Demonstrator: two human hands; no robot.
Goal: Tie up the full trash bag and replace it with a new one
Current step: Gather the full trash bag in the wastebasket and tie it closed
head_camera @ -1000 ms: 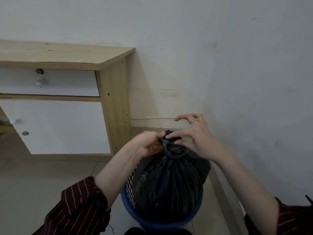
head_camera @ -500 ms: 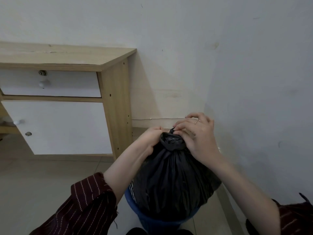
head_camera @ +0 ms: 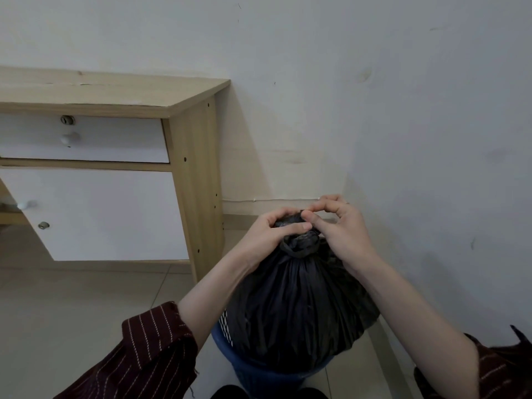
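Note:
A full black trash bag (head_camera: 296,309) bulges out of a blue bin (head_camera: 259,378) with a white mesh wall, low in the centre of the head view. Its neck is gathered into a knot (head_camera: 300,246) at the top. My left hand (head_camera: 267,237) grips the bunched plastic above the knot from the left, thumb across it. My right hand (head_camera: 342,226) pinches the bag's top end from the right between thumb and forefinger, the other fingers curled. No new bag is in view.
A light wooden desk (head_camera: 190,180) with a white drawer and white cabinet door stands to the left of the bin. White walls meet in a corner right behind the bag. Pale tiled floor (head_camera: 72,306) spreads to the left.
The bag has risen higher out of the bin and the knot has formed below my hands. Both hands have shifted to the bag's top end above the knot.

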